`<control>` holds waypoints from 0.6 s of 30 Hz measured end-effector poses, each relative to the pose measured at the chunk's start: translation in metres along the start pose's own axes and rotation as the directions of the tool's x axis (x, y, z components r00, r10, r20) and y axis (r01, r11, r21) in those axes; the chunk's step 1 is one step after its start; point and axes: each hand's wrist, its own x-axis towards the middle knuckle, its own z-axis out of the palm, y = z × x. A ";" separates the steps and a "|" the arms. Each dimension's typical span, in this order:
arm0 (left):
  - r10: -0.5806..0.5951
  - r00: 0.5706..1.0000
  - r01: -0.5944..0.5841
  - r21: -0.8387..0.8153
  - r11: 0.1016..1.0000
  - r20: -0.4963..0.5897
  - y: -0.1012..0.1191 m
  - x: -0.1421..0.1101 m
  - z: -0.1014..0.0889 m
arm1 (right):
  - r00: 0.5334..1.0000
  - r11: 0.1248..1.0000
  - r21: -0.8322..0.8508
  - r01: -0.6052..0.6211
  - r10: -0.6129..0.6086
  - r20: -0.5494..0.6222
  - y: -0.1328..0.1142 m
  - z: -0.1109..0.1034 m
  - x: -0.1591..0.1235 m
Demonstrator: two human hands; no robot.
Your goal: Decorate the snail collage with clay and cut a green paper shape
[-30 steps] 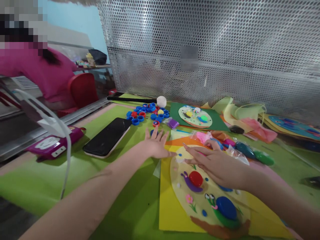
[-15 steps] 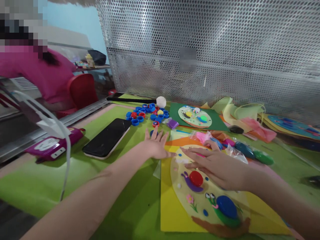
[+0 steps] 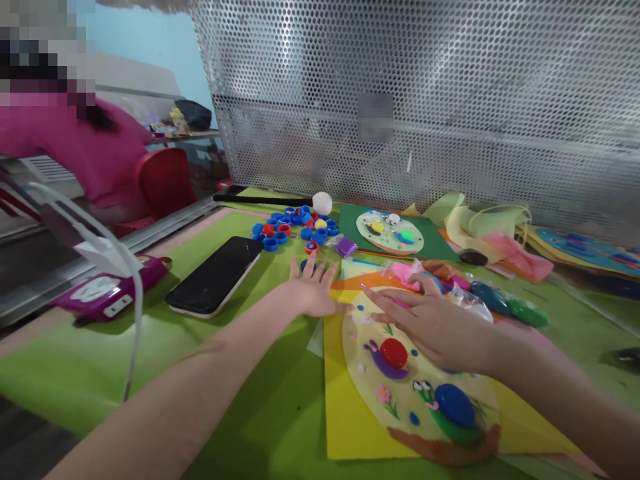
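On the green table lies a yellow sheet (image 3: 345, 413) bearing a cream clay disc (image 3: 363, 383). A purple snail with a red shell (image 3: 394, 353) and a green snail with a blue shell (image 3: 455, 405) decorate it, along with a pink flower (image 3: 383, 393). My left hand (image 3: 313, 293) rests at the upper left edge of the sheet, fingers spread, holding nothing visible. My right hand (image 3: 430, 323) is stretched over the upper part of the disc, fingers extended and partly hiding it. Whether its fingertips touch the clay I cannot tell.
Left are a black-screened phone (image 3: 217, 275), a purple power strip (image 3: 113, 293) and a white cable (image 3: 135, 320). Behind lie several bottle caps (image 3: 273, 239), a green card (image 3: 435, 247) with a smaller snail disc, and bagged clay (image 3: 487, 297). A perforated metal panel (image 3: 310, 133) stands behind; a person in pink (image 3: 110, 147) sits left.
The yellow sheet and disc have shifted slightly right and up. My right hand's fingers have moved a little left and down; my left hand stays nearly in place.
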 end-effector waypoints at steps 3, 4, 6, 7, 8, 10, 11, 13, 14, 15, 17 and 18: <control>-0.002 1.000 0.002 0.000 1.000 -0.003 0.000 -0.001 0.000 | 1.000 1.000 -0.005 -0.006 0.006 -0.010 0.001 -0.001 -0.001; -0.003 1.000 0.003 0.001 1.000 -0.006 0.000 -0.001 0.000 | 1.000 1.000 -0.008 -0.011 0.011 -0.006 0.001 -0.001 -0.001; -0.002 1.000 0.002 0.003 1.000 -0.008 0.000 -0.001 0.000 | 1.000 1.000 -0.023 -0.011 0.011 0.007 0.002 -0.002 -0.001; -0.002 1.000 0.002 0.004 1.000 -0.009 0.000 -0.001 0.000 | 1.000 0.999 -0.035 -0.004 0.004 0.012 0.001 -0.003 -0.001; -0.002 1.000 0.002 0.004 1.000 -0.007 0.000 -0.001 0.000 | 1.000 0.999 -0.049 0.004 -0.004 0.015 0.001 -0.004 -0.001; -0.003 1.000 0.003 0.006 1.000 -0.002 0.000 -0.001 -0.001 | 1.000 0.997 -0.075 0.014 -0.012 0.018 0.000 -0.005 0.000; -0.004 1.000 0.004 0.006 1.000 -0.002 0.000 -0.001 -0.001 | 1.000 0.996 -0.084 0.013 -0.011 0.020 0.000 -0.005 0.000; -0.002 1.000 0.002 0.008 1.000 0.004 0.001 -0.002 -0.002 | 1.000 0.996 -0.093 0.009 -0.006 0.029 0.000 -0.006 0.000; -0.002 1.000 0.002 0.009 1.000 0.007 0.001 -0.001 -0.002 | 1.000 0.996 -0.092 0.007 -0.005 0.027 0.001 -0.006 0.000; -0.004 1.000 0.004 0.010 1.000 0.010 0.001 -0.001 -0.002 | 1.000 0.996 -0.088 0.005 -0.003 0.018 0.002 -0.006 -0.001; -0.010 1.000 0.010 0.013 1.000 0.013 0.001 0.000 -0.001 | 1.000 0.997 -0.075 -0.020 0.018 -0.026 0.005 -0.007 -0.002; -0.014 1.000 0.014 0.015 1.000 0.013 0.001 0.001 -0.001 | 0.998 0.997 -0.065 -0.042 0.039 -0.054 0.006 -0.008 -0.003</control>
